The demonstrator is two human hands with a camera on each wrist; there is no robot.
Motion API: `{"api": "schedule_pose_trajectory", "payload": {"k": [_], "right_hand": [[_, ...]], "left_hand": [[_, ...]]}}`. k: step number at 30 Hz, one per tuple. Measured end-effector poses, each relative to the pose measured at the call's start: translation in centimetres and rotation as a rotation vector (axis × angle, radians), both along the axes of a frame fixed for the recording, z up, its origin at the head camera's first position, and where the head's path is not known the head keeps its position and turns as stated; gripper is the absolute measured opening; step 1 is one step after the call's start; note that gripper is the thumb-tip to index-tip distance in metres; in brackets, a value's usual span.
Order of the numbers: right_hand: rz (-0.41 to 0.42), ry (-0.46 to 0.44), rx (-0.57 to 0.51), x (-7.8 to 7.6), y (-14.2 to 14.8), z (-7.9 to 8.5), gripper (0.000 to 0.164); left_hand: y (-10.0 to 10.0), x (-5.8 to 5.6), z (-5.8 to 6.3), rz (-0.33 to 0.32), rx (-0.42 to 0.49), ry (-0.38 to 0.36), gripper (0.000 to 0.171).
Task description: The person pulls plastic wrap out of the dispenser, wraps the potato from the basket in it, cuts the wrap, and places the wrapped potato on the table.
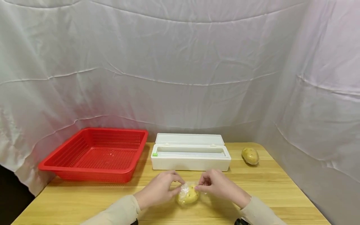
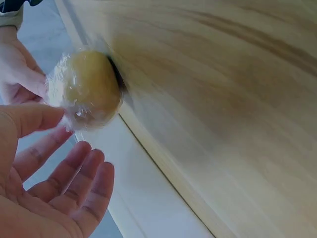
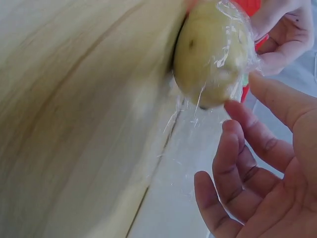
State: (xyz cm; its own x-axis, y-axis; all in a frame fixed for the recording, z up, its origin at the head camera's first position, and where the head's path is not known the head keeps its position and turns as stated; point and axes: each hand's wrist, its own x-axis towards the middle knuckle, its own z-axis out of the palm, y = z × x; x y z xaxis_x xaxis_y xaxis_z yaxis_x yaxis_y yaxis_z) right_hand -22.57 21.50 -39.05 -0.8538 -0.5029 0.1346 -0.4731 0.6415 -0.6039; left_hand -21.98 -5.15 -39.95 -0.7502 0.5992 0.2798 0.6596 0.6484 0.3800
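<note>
On the wooden table, between my two hands, lies a yellow potato [image 1: 189,197] with clear plastic wrap [image 3: 232,44] around it. The wrap is crinkled and shiny over the potato's top. My left hand [image 1: 161,189] pinches the wrap at the left side with thumb and index finger, its other fingers loosely spread in the left wrist view. At the opposite side my right hand [image 1: 217,186] holds the wrap between thumb and index fingertip, the remaining fingers half bent. A loose, thin edge of film hangs below the potato in the right wrist view.
Just behind the hands stands a white wrap dispenser box [image 1: 191,164], lid raised, with a green slider [image 1: 155,154] at its left end. A red plastic basket [image 1: 92,173] sits at the left. Another potato [image 1: 250,156], glossy, lies at the back right near the curtain [image 1: 317,125].
</note>
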Motion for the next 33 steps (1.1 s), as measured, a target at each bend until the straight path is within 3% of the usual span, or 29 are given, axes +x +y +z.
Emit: {"api": "schedule_pose_trajectory", "payload": {"k": [4,8,15,19,23,27,33], "right_hand": [[-0.012,0.063,0.066,0.3,0.2,0.1,0.021],[0.002,0.107,0.094,0.3,0.3,-0.1,0.021],[0.036,0.064,0.059,0.3,0.5,-0.4,0.026],[0.054,0.039,0.051,0.6,0.6,-0.5,0.028],[0.080,0.073,0.063,1.1,0.7,-0.3,0.021],[0.153,0.091,0.064,1.8,0.9,0.0,0.018],[0.305,0.064,0.066,2.9,1.0,-0.1,0.021]], "left_hand": [[-0.1,-0.1,-0.2,0.011,0.027,0.060,0.016],[0.2,0.2,-0.3,-0.017,0.027,0.161,0.014],[0.7,1.5,0.0,-0.101,-0.060,0.304,0.011],[0.6,1.6,-0.2,-0.124,-0.087,0.356,0.011],[0.4,1.5,-0.4,-0.130,-0.093,0.396,0.013],[0.1,1.2,-0.5,-0.117,-0.083,0.392,0.021],[-0.4,0.8,-0.4,-0.159,-0.077,0.295,0.032]]}}
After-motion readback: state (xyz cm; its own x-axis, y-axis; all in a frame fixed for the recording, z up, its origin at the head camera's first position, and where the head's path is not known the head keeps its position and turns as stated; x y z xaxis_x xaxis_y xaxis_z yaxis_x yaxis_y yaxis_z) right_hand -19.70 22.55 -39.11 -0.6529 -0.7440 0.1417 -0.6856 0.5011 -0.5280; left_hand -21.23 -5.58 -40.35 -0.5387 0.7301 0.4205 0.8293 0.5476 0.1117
